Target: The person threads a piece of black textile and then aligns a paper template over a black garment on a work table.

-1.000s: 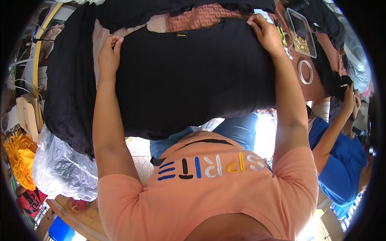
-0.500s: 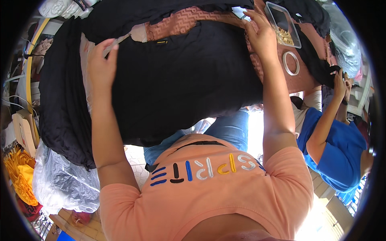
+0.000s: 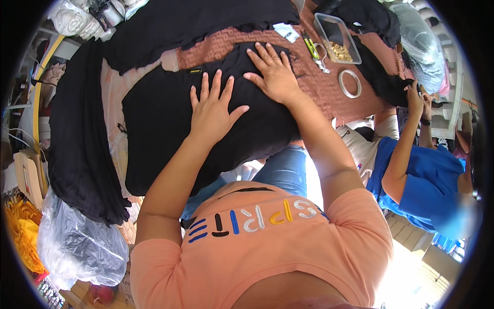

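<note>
A black garment (image 3: 159, 121) with a small yellow-marked label (image 3: 195, 71) at its neckline lies spread in front of me. On its middle rests my left hand (image 3: 212, 114), open, palm down, fingers apart. My right hand (image 3: 275, 76) is also open and flat on the cloth, farther up near the right shoulder area. Neither hand grips anything. Beyond my right fingertips, a white packet (image 3: 286, 32) lies next to green-handled snips (image 3: 311, 46).
A brown patterned cloth (image 3: 320, 98) covers the table. To the right are a clear plastic box (image 3: 329, 17) holding gold-coloured pieces and a white ring (image 3: 341, 81). More black fabric (image 3: 77, 139) hangs at left. A co-worker in a blue shirt (image 3: 419, 180) handles black cloth at right.
Both hands have moved inward from the garment's sides onto its surface and now lie flat. The garment has shifted left and down, and the green snips have come into view.
</note>
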Demonstrator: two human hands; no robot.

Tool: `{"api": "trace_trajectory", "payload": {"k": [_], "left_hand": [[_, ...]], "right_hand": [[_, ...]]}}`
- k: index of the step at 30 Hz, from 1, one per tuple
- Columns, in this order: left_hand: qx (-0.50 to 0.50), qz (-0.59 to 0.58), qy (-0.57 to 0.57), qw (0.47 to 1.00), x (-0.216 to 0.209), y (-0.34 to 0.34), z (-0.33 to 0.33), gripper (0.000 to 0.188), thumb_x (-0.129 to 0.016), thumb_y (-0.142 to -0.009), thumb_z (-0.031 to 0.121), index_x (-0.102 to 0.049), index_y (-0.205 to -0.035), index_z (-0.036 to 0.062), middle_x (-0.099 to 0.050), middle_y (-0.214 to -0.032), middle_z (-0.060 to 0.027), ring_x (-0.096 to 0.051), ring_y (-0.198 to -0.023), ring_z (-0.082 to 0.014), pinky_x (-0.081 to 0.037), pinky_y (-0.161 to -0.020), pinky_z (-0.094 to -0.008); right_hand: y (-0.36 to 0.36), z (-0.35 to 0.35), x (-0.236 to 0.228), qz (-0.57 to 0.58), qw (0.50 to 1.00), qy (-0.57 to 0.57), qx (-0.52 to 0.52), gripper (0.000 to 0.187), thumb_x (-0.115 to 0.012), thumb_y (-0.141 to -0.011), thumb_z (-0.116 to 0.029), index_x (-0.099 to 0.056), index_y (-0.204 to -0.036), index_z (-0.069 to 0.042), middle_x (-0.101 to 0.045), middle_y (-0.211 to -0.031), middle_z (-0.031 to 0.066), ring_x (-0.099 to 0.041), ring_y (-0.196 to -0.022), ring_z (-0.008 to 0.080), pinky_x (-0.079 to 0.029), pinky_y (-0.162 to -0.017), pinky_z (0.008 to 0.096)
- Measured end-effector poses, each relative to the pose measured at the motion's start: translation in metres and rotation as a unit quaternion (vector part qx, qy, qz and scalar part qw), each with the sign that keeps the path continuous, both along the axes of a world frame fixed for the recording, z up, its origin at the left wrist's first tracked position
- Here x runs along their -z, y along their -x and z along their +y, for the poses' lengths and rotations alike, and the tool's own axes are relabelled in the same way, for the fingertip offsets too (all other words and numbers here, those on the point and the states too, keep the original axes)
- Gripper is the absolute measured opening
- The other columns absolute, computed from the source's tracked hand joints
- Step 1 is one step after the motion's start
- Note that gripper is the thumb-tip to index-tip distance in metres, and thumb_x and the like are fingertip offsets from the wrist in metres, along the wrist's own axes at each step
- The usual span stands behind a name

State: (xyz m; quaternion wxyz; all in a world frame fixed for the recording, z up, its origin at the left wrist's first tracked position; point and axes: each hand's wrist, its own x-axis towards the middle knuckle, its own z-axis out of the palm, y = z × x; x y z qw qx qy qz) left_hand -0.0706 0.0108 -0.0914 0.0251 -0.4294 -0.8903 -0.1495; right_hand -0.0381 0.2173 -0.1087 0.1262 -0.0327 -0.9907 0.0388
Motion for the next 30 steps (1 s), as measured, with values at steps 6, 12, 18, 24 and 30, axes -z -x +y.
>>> {"api": "trace_trajectory", "payload": {"k": [6,12,18,24,30], "left_hand": [[-0.005,0.007,-0.006,1.0,0.0,-0.001,0.0,0.071,-0.051,-0.084,0.053,-0.035,-0.137,0.0099,-0.026,-0.145,-0.0159,-0.018,-0.135,-0.037,-0.016,-0.103,-0.0603],[-0.012,0.013,0.015,1.0,0.001,-0.005,0.002,0.074,-0.05,-0.084,0.054,-0.033,-0.137,0.0047,-0.025,-0.145,-0.0158,-0.017,-0.136,-0.0368,-0.016,-0.103,-0.0606],[-0.026,0.005,0.002,1.0,0.007,-0.001,-0.001,0.076,-0.048,-0.084,0.055,-0.032,-0.137,0.0022,-0.024,-0.146,-0.0158,-0.016,-0.136,-0.0373,-0.016,-0.103,-0.0611],[-0.024,-0.003,-0.014,1.0,0.011,0.0,-0.004,0.077,-0.047,-0.084,0.056,-0.033,-0.136,0.0008,-0.024,-0.145,-0.0166,-0.018,-0.135,-0.0378,-0.018,-0.102,-0.0617],[-0.013,0.003,-0.038,0.999,0.016,0.001,-0.006,0.076,-0.048,-0.084,0.056,-0.036,-0.134,-0.0007,-0.025,-0.144,-0.0168,-0.019,-0.134,-0.0385,-0.021,-0.1,-0.0631]], "right_hand": [[-0.001,-0.001,-0.008,-0.013,1.0,0.012,0.006,0.066,-0.038,-0.088,-0.058,-0.033,-0.139,-0.017,-0.026,-0.147,0.0086,-0.019,-0.137,0.0288,-0.015,-0.109,0.0502],[-0.003,-0.001,-0.008,-0.009,1.0,0.015,0.007,0.065,-0.041,-0.087,-0.056,-0.035,-0.138,-0.016,-0.028,-0.145,0.0092,-0.021,-0.136,0.0294,-0.016,-0.108,0.0507],[0.015,0.015,-0.029,0.186,0.977,0.077,-0.07,0.035,-0.07,-0.074,-0.028,-0.065,-0.103,-0.009,-0.047,-0.129,0.0149,-0.041,-0.123,0.0329,-0.033,-0.1,0.0468],[0.102,0.142,-0.039,0.348,0.933,0.017,0.094,0.026,-0.065,-0.076,-0.023,-0.066,-0.1,-0.013,-0.047,-0.122,0.0299,-0.044,-0.116,0.0398,-0.036,-0.096,0.0434],[0.143,0.226,-0.02,0.18,0.966,0.044,0.182,0.039,-0.058,-0.079,-0.032,-0.063,-0.109,-0.009,-0.058,-0.112,0.0234,-0.054,-0.108,0.0343,-0.042,-0.093,0.0388]]}}
